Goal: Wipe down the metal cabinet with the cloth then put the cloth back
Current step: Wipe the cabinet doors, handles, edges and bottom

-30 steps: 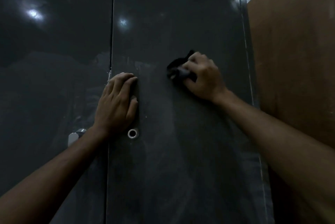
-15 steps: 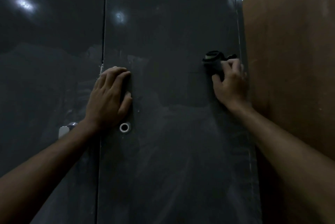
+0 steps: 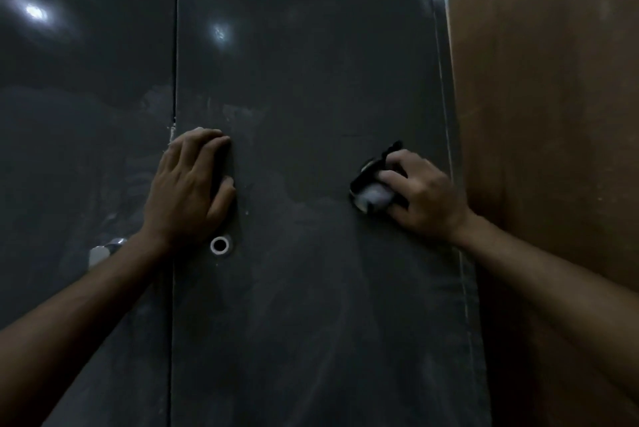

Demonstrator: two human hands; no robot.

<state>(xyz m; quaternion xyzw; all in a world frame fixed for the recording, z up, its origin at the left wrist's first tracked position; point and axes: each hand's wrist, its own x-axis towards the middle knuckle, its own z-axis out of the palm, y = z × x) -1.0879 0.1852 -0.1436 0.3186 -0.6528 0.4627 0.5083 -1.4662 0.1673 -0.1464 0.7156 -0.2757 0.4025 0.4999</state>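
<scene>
Right hand [image 3: 423, 200] at 3 o'clock, fingers curled round the cloth [image 3: 371, 184], pressing it to the cabinet [image 3: 311, 98]; left hand [image 3: 188, 190] at 9 o'clock rests flat, fingers straight.

The bunched dark cloth with a pale grey patch [image 3: 371, 190] is half covered by the right hand [image 3: 420, 198], whose fingertips are buried in it. At nine o'clock, the small shiny metal handle [image 3: 103, 250] is partly behind the left forearm. The dark glossy metal cabinet [image 3: 311, 81] and the brown board [image 3: 553, 115] at three o'clock both run off the frame.
</scene>
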